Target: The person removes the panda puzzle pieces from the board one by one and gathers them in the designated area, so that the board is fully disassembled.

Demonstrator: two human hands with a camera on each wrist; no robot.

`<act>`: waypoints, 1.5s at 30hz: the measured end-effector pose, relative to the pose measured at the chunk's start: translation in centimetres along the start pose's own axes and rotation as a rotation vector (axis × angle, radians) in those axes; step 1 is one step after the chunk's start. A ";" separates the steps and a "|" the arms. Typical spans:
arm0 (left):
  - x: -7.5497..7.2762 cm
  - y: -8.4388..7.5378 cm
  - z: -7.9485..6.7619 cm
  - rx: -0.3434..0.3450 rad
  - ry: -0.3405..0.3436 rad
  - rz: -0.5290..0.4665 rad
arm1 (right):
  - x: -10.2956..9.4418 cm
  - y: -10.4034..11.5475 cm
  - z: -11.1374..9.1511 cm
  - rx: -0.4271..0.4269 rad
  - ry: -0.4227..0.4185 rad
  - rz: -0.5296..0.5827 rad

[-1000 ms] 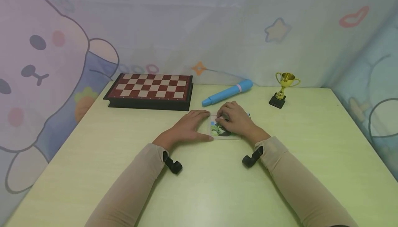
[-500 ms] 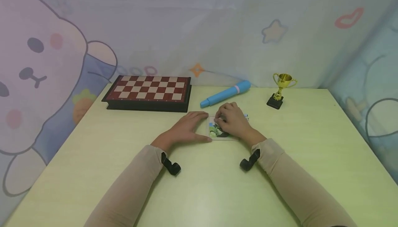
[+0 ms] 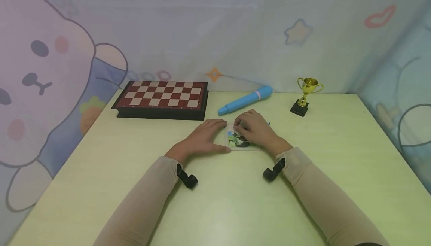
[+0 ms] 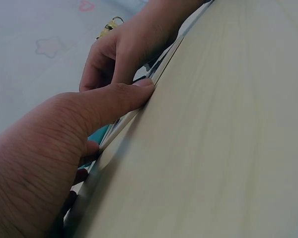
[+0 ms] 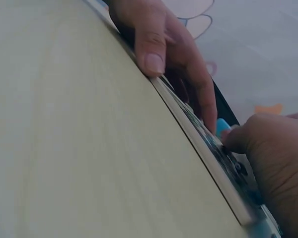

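A small square picture puzzle (image 3: 238,141) in a pale frame lies flat on the table, its picture green, blue and black, with a bare whitish patch at the upper left. My left hand (image 3: 203,138) spans its left side, thumb at the near corner and fingers at the far one. In the right wrist view, that thumb presses on the frame's edge (image 5: 188,130). Over the puzzle's right half, my right hand (image 3: 257,129) has curled fingers, thumb and fingertips pinching close on the picture. The puzzle piece between them is hidden by the fingers.
Behind the hands lie a red-and-white chessboard box (image 3: 161,100) at the left and a blue pen-shaped stick (image 3: 245,100). A gold trophy cup (image 3: 304,92) on a black base stands at the back right. A printed cloth (image 3: 188,25) hangs behind the table (image 3: 215,201).
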State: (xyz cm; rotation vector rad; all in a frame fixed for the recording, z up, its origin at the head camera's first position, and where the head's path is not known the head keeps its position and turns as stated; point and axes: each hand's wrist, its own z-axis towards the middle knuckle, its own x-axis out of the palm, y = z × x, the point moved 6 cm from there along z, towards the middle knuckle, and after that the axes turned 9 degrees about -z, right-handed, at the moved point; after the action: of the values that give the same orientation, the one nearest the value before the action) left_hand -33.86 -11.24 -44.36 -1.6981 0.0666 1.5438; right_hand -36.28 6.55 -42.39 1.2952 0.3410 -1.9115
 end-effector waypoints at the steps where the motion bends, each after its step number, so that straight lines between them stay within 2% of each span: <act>1: 0.0 0.0 0.0 -0.002 -0.001 0.000 | -0.2 -0.2 0.0 0.001 0.006 0.026; 6: -0.2 0.0 0.2 -0.006 -0.005 -0.005 | -0.3 -1.1 -0.2 0.029 0.058 0.121; 10: 0.0 0.0 0.3 -0.002 0.000 -0.002 | 0.0 -1.5 -0.3 0.036 0.069 0.123; 16: -0.1 -0.2 0.2 -0.002 0.000 -0.004 | -0.6 -1.2 -0.3 -0.025 -0.026 0.047; 20: -0.2 -0.2 0.2 0.001 -0.007 0.001 | -0.7 -1.3 -0.3 -0.028 -0.063 0.015; 25: -0.1 -0.1 0.2 -0.001 -0.005 0.003 | -0.4 -1.2 -0.5 -0.031 -0.031 0.047; 30: -0.1 -0.1 0.2 0.005 -0.010 -0.001 | -0.5 -1.1 -0.5 -0.037 -0.018 0.025; 37: -0.1 -0.3 0.2 0.004 -0.006 -0.005 | -0.5 -1.1 -0.4 0.014 0.040 -0.012; 45: 0.0 -0.1 0.2 -0.008 -0.003 0.003 | -0.6 -0.8 -0.4 0.026 0.041 -0.016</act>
State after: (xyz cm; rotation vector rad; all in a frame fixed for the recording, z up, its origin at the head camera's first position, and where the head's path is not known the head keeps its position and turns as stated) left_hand -33.99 -11.09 -44.27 -1.7030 0.0617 1.5502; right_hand -36.51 7.60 -42.18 1.3537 0.3499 -1.9105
